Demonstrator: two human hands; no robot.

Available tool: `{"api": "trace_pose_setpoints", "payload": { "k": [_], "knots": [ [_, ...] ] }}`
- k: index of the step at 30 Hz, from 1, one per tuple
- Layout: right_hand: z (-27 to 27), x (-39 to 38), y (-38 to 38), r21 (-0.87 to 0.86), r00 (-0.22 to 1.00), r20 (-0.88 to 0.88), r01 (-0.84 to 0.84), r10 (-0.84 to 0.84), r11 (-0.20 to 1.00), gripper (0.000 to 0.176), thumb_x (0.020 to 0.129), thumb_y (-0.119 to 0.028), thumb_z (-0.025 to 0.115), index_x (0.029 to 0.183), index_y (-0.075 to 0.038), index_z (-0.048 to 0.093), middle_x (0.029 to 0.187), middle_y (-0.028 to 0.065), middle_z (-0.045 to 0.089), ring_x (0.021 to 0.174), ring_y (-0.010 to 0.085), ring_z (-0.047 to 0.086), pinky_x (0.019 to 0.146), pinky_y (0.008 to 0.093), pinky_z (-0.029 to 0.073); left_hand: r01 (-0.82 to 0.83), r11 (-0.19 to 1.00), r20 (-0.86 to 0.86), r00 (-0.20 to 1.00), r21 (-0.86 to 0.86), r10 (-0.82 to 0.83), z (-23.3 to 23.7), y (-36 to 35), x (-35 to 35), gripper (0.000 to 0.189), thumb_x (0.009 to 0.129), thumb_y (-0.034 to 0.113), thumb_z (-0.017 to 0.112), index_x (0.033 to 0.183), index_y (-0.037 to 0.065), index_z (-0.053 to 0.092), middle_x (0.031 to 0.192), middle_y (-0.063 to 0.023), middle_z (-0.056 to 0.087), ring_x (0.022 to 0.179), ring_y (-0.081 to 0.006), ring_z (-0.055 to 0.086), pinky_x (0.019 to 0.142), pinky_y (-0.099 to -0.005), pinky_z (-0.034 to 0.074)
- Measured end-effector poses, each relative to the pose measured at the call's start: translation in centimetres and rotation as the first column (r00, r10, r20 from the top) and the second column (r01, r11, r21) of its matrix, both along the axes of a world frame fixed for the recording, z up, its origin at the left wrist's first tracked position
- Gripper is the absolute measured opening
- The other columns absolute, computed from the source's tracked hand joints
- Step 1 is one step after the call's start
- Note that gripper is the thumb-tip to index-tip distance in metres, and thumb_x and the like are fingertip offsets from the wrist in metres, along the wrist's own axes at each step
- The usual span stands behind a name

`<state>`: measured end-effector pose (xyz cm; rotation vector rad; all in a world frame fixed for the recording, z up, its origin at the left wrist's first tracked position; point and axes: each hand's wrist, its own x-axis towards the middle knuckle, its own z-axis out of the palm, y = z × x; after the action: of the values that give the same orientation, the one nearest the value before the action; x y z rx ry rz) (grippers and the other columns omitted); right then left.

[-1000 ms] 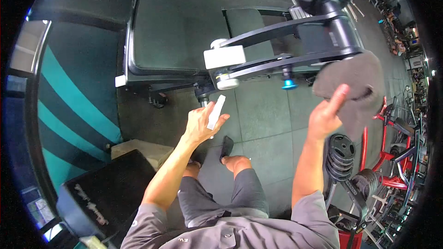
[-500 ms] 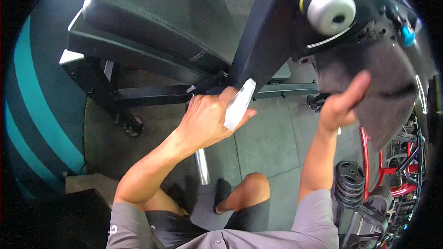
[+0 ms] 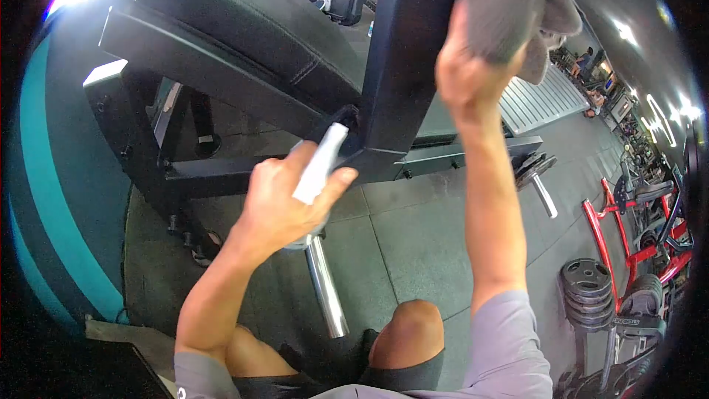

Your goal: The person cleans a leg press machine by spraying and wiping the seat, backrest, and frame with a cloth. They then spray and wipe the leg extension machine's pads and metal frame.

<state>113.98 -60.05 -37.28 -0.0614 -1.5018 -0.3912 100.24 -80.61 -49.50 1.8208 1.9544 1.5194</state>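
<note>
My left hand [image 3: 277, 203] is wrapped round a spray bottle, whose white spray head [image 3: 323, 164] sticks up past the thumb. Part of the clear bottle body [image 3: 297, 242] shows below the palm; the rest is hidden. At the top, my right hand [image 3: 473, 74] grips a bunched grey cloth [image 3: 506, 7], blurred by motion. The cloth overlaps the black upright post [image 3: 402, 59] of a gym machine. To the left of the post is the machine's black padded bench [image 3: 251, 18], and a chrome weight peg [image 3: 325, 288] slants down below my left hand.
A low black crossbeam [image 3: 236, 174] joins the machine's legs. Stacked weight plates [image 3: 587, 284] stand at the lower right beside a red frame [image 3: 600, 244]. Further back lies a ribbed light panel [image 3: 543, 103]. Dark rubber tiles [image 3: 421, 244] cover the floor.
My right hand has moved up and left with the grey cloth, toward the upright post. My left hand has shifted slightly left with the spray bottle. The view has turned, showing more room at right.
</note>
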Motion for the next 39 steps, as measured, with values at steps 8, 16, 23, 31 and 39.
{"api": "trace_pose_setpoints", "payload": {
  "k": [8,16,23,31,39],
  "knots": [
    [-27.6,2.9,-3.4,-0.042,0.743,0.653,0.23,-0.148,0.972,0.037,0.08,-0.019,0.056,0.116,-0.01,0.063,0.151,0.0133,0.043,0.13,0.0453,0.042,0.104,0.0675,0.028,-0.163,0.976,0.04,0.986,0.142,0.159,-2.7,-5.4,-2.7,0.03,0.09,0.025,0.071,0.096,-0.003,0.064,0.061,-0.0101,0.06,0.054,-0.0155,0.062,0.053,-0.0287,0.046],
    [-15.7,-2.3,-6.0,-0.146,0.935,0.331,0.181,-0.124,0.973,0.033,0.079,-0.025,0.064,0.104,-0.005,0.06,0.154,0.0169,0.038,0.141,0.0564,0.022,0.109,0.0707,0.015,-0.161,0.987,0.13,0.979,0.017,0.157,-5.5,-8.1,-3.4,0.032,0.09,0.03,0.071,0.095,-0.001,0.064,0.063,-0.0094,0.063,0.057,-0.0162,0.064,0.056,-0.0296,0.048],
    [-20.2,-1.6,-5.0,0.109,0.711,0.686,0.111,-0.156,0.988,0.036,0.077,-0.022,0.063,0.111,-0.01,0.065,0.145,0.0145,0.05,0.133,0.0421,0.044,0.105,0.0647,0.031,0.095,0.982,0.161,0.985,-0.164,-0.068,-7.0,-7.9,-6.2,0.033,0.09,0.033,0.069,0.098,0.001,0.065,0.075,-0.0069,0.07,0.071,-0.0133,0.068,0.067,-0.03,0.053],
    [-15.4,-1.7,-3.4,0.156,0.921,0.355,0.109,-0.159,0.982,0.031,0.091,-0.031,0.059,0.104,-0.003,0.063,0.138,0.0144,0.056,0.138,0.0454,0.036,0.115,0.061,0.02,0.234,0.96,0.177,0.962,-0.154,-0.206,-9.9,-4.3,-5.0,0.048,0.089,0.05,0.065,0.087,0.002,0.066,0.076,-0.0192,0.067,0.074,-0.0352,0.068,0.066,-0.0434,0.051],
    [-25.4,-3.6,-9.0,0.117,0.615,0.759,0.195,-0.215,0.974,0.046,0.072,-0.026,0.067,0.114,-0.007,0.065,0.142,0.0138,0.054,0.142,0.0446,0.031,0.114,0.0656,0.015,-0.191,0.976,0.051,0.979,-0.109,0.197,-9.3,-7.7,-10.5,0.048,0.088,0.047,0.068,0.1,0.0,0.066,0.08,-0.0178,0.068,0.076,-0.0328,0.068,0.067,-0.0402,0.052]
  ]
}}
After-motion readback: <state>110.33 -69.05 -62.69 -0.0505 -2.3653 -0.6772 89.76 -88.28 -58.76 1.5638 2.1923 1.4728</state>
